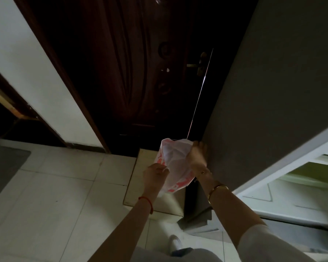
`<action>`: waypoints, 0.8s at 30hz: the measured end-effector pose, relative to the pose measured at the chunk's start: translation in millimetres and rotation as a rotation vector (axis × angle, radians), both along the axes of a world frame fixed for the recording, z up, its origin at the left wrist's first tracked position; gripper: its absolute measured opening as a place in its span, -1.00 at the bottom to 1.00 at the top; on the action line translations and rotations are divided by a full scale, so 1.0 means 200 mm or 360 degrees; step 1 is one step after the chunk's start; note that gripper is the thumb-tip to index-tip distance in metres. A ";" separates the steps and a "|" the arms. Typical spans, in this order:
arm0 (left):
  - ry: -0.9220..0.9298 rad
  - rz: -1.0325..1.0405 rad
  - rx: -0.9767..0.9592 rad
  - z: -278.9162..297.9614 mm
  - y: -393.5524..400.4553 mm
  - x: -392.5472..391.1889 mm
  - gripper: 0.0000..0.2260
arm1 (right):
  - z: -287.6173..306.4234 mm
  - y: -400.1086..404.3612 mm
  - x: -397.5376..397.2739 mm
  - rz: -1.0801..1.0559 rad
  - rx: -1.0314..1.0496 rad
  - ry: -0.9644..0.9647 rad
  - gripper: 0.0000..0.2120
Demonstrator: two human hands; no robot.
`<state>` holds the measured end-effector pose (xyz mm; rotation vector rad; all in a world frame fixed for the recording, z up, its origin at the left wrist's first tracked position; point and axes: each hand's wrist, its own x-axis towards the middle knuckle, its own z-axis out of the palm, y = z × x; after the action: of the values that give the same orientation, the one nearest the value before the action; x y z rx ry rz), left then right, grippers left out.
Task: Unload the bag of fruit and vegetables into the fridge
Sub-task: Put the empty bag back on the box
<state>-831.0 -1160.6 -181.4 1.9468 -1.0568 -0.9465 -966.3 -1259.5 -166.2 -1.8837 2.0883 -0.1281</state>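
Head: bag (175,163) btwn 2 hands, beside fridge (263,91).

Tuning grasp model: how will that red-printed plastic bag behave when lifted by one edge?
Probably floppy: the plastic bag sags and creases between the left hand and right hand. Likely light; it looks thin, translucent and slack. Its film may slip in a loose grip.
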 end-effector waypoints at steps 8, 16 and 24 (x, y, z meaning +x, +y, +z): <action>-0.0105 -0.0362 -0.0017 -0.07 0.00 -0.04 -0.90 | 0.01 0.05 -0.03 0.0045 -0.0023 -0.0226 -0.53; -0.0249 -0.0598 -0.0302 0.03 0.05 0.00 -0.85 | 0.14 0.20 -0.15 0.0081 -0.0195 -0.0413 -0.58; -0.0814 -0.0775 -0.0708 0.25 0.06 0.06 -0.66 | 0.34 0.48 -0.22 0.0136 -0.0427 -0.0431 -0.49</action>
<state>-819.1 -1147.7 -131.9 1.6086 -1.9119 -0.3822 -1009.8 -1162.6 -98.3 -1.9710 1.8798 -0.6345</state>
